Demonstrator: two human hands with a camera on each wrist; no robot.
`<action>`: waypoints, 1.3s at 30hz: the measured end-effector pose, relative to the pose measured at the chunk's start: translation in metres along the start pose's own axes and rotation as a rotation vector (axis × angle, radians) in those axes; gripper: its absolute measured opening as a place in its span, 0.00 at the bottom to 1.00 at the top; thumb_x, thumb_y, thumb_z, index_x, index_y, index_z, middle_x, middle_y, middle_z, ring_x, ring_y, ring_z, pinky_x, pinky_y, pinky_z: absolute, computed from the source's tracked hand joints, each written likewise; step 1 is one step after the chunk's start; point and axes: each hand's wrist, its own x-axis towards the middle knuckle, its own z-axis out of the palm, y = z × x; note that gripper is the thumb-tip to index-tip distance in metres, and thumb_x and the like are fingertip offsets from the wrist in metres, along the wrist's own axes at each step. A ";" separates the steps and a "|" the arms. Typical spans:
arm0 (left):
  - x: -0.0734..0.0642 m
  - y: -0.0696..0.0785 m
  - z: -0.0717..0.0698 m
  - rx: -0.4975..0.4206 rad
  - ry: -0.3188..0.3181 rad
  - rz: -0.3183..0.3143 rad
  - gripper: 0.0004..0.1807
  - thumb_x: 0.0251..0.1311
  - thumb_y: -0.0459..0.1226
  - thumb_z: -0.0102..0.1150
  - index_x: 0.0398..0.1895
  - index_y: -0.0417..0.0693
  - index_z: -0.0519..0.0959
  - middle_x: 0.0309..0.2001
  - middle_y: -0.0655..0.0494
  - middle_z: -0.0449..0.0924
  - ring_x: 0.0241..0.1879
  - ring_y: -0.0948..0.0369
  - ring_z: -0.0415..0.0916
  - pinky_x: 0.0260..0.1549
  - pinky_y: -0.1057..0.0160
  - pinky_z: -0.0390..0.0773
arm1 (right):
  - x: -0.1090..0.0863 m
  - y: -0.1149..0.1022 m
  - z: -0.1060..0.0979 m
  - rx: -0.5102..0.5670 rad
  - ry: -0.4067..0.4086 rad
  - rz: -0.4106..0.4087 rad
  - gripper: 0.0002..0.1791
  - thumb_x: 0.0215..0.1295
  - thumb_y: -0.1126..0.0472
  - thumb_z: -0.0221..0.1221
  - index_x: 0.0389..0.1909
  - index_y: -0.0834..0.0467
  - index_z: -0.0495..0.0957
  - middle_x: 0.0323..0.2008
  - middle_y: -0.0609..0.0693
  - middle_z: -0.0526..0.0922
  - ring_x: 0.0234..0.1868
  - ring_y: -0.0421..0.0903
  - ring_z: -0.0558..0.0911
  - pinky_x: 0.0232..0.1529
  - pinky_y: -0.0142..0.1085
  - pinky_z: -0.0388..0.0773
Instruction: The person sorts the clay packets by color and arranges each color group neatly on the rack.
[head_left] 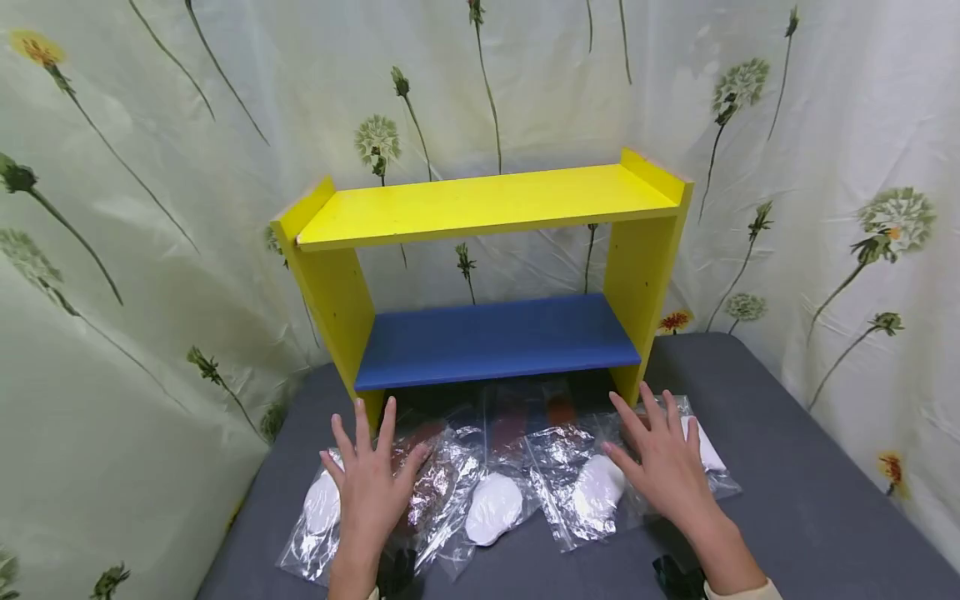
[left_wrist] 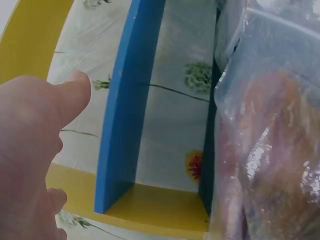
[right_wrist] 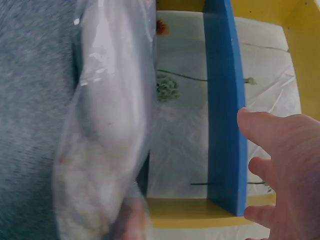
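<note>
Spread fingers mark my left hand (head_left: 371, 487), held above the clear zip bags at the left with nothing in its grasp. My right hand (head_left: 667, 462) hovers likewise over the bags at the right, fingers apart. Several of these bags hold flat white pieces, such as the middle bag (head_left: 493, 508) and the one right of it (head_left: 598, 492). Others have reddish-brown contents, seen close in a bag (left_wrist: 275, 145) in the left wrist view. A bag with a pale filling (right_wrist: 115, 100) fills much of the right wrist view's left half.
Behind the bags stands a small shelf unit with yellow sides, a yellow top board (head_left: 480, 200) and a blue lower board (head_left: 495, 337). It rests on a dark grey surface (head_left: 810, 500). A flower-printed curtain (head_left: 540, 92) hangs behind and on both sides.
</note>
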 end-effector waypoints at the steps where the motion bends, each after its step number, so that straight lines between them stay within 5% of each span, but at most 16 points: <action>1: 0.001 0.002 -0.003 -0.013 0.007 -0.003 0.47 0.64 0.60 0.59 0.82 0.69 0.47 0.81 0.43 0.36 0.76 0.40 0.19 0.60 0.20 0.31 | 0.001 -0.001 -0.001 0.005 -0.001 -0.002 0.44 0.64 0.40 0.65 0.78 0.40 0.58 0.77 0.63 0.52 0.75 0.71 0.47 0.60 0.79 0.44; 8: 0.006 0.011 -0.027 -0.271 0.035 -0.047 0.44 0.68 0.47 0.63 0.81 0.67 0.50 0.81 0.44 0.37 0.77 0.37 0.28 0.61 0.21 0.41 | 0.003 -0.007 -0.013 0.089 -0.070 -0.016 0.42 0.66 0.43 0.64 0.78 0.40 0.58 0.76 0.64 0.54 0.74 0.72 0.51 0.59 0.77 0.52; 15: 0.025 0.006 -0.042 -0.462 0.154 -0.113 0.38 0.69 0.41 0.61 0.80 0.59 0.57 0.78 0.46 0.53 0.75 0.40 0.50 0.62 0.28 0.57 | 0.000 0.017 -0.032 0.061 -0.102 0.014 0.41 0.66 0.50 0.65 0.78 0.47 0.59 0.72 0.67 0.60 0.68 0.71 0.63 0.46 0.70 0.74; 24: 0.060 -0.014 -0.037 -0.569 0.130 -0.208 0.38 0.71 0.46 0.58 0.80 0.58 0.54 0.74 0.43 0.61 0.73 0.44 0.57 0.64 0.34 0.61 | 0.000 0.049 -0.052 0.042 -0.167 0.024 0.38 0.68 0.53 0.64 0.76 0.53 0.62 0.68 0.68 0.64 0.64 0.71 0.67 0.37 0.67 0.77; 31: 0.079 -0.028 -0.028 -0.591 0.273 -0.234 0.33 0.71 0.44 0.59 0.76 0.52 0.63 0.56 0.41 0.72 0.59 0.45 0.70 0.53 0.47 0.70 | 0.001 0.070 -0.051 0.004 -0.187 0.022 0.35 0.67 0.55 0.64 0.74 0.54 0.65 0.65 0.71 0.67 0.59 0.73 0.71 0.38 0.67 0.77; 39: 0.101 -0.036 -0.016 -0.711 0.266 -0.264 0.27 0.72 0.44 0.58 0.73 0.61 0.69 0.61 0.52 0.77 0.57 0.55 0.75 0.53 0.53 0.75 | 0.003 0.088 -0.047 0.032 -0.223 0.059 0.33 0.67 0.56 0.65 0.71 0.59 0.69 0.60 0.70 0.73 0.54 0.70 0.77 0.38 0.62 0.78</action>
